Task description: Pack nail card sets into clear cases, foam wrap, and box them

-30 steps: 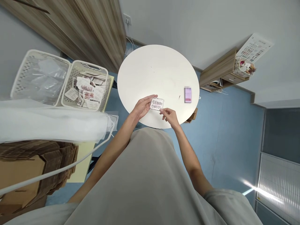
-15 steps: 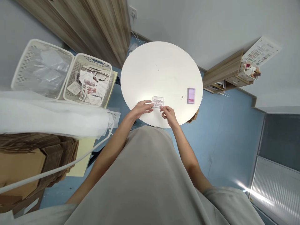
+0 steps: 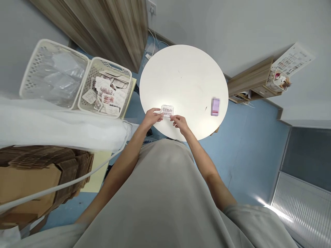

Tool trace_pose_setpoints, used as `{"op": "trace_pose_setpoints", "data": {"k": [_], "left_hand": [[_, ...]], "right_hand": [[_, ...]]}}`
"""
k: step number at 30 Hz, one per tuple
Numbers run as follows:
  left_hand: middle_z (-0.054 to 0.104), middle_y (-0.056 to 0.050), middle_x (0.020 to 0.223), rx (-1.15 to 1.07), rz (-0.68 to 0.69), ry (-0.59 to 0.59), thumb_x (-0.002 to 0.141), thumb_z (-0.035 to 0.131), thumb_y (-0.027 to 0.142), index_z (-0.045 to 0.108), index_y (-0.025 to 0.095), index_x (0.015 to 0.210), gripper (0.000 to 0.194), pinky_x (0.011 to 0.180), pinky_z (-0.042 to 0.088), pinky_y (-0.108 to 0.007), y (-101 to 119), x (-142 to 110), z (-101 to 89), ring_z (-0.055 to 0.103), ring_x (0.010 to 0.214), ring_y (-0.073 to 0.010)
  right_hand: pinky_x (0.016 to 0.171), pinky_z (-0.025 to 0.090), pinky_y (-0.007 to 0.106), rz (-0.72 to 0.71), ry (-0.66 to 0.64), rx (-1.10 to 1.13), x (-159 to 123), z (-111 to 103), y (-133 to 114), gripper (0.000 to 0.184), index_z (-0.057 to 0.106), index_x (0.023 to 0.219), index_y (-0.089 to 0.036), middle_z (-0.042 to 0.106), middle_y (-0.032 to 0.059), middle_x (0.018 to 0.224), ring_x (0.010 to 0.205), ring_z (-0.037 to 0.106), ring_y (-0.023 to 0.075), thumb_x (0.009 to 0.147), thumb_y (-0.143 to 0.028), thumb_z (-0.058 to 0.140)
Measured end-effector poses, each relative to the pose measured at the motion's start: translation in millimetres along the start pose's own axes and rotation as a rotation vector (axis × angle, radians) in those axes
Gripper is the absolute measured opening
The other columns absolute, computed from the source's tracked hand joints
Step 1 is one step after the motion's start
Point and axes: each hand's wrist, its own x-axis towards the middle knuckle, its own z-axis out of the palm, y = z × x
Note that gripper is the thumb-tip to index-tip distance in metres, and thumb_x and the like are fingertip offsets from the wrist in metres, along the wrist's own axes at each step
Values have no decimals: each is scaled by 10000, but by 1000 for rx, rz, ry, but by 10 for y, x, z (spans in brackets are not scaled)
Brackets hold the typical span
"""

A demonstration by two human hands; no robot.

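Note:
A small clear plastic case point(image 3: 167, 110) with rows of pinkish pieces inside lies at the near edge of the round white table point(image 3: 183, 79). My left hand point(image 3: 152, 118) pinches the case's left side with its fingertips. My right hand point(image 3: 179, 123) pinches the case's right near corner, fingers curled. Both hands hold the same case low over the tabletop.
A phone point(image 3: 215, 106) and a tiny dark speck lie on the table's right side. To the left stand a white basket of similar packs point(image 3: 108, 90) and a basket of clear bags point(image 3: 53, 74). Flattened cardboard point(image 3: 38, 172) is stacked near left. A wooden shelf point(image 3: 254, 82) stands at right.
The case and both hands have drifted left and nearer the table's edge; my left hand went from cupping the case to pinching its side. The view has shifted a little.

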Motion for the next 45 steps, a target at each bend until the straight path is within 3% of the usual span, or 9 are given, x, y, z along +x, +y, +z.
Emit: {"op": "trace_pose_setpoints", "data": {"k": [5,9,15,21,25,32,35,40,45], "left_hand": [[823,-96,947,142,-95,137,886,858,313,724,166,1140,322,809,646,-333,-420,189,-215,812,837,-227],[837,-96,1026,343,-131,145,928,780,298,743,180,1236,333,850,627,-333,-631,308,-348,812,903,-244],[828,-128,1228,560,-148,79,946,725,256,744,164,1359,424,962,590,-350,-600,412,-435,776,1147,-300],[790,-147,1351,583,-124,10,939,724,258,706,155,1421,493,1040,572,-374,-523,362,-496,735,1269,-329],[781,-139,1372,468,-17,41,958,689,251,705,160,1414,465,1088,569,-394,-467,146,-657,745,1242,-312],[811,-89,1255,131,204,237,999,644,316,734,217,1298,327,1046,613,-384,-418,-541,-1173,773,1123,-246],[805,-84,1203,90,236,385,1009,649,335,733,216,1210,248,1017,617,-365,-507,-824,-1465,770,1067,-232],[748,-104,1214,151,108,683,993,662,269,667,222,1164,177,993,625,-389,-912,-1137,-1916,733,1106,-254],[606,-189,1443,127,-14,838,953,691,218,607,202,1353,409,1123,573,-467,-1342,-1164,-2117,646,1335,-331]], "right_hand": [[521,393,209,144,-18,-74,360,423,217,297,707,757,-173,806,85,983,607,546,79,928,-391,814],[518,395,216,257,21,-95,553,699,375,274,711,719,-151,819,115,989,585,542,76,955,-266,788],[525,413,207,297,101,-166,636,912,468,268,730,753,-135,818,117,904,574,570,84,1009,-216,717],[551,422,228,294,166,-287,667,935,487,351,684,659,-166,760,70,721,564,598,118,997,-248,727],[618,472,232,162,137,-438,600,892,393,326,730,727,-168,758,55,733,608,665,142,1016,-316,702],[710,573,278,-158,25,-494,350,1064,-143,293,797,1069,-191,815,72,1090,687,683,150,973,-454,708],[752,586,305,-267,-71,-574,280,1325,-407,337,795,1138,-220,813,63,1094,787,703,189,978,-498,692],[894,568,353,-451,-257,-753,227,1976,-683,312,794,1181,-212,814,81,1115,883,719,230,1013,-437,659],[921,551,365,-551,-424,-895,157,2619,-722,287,791,1227,-194,808,84,1145,850,707,230,1037,-360,654]]}}
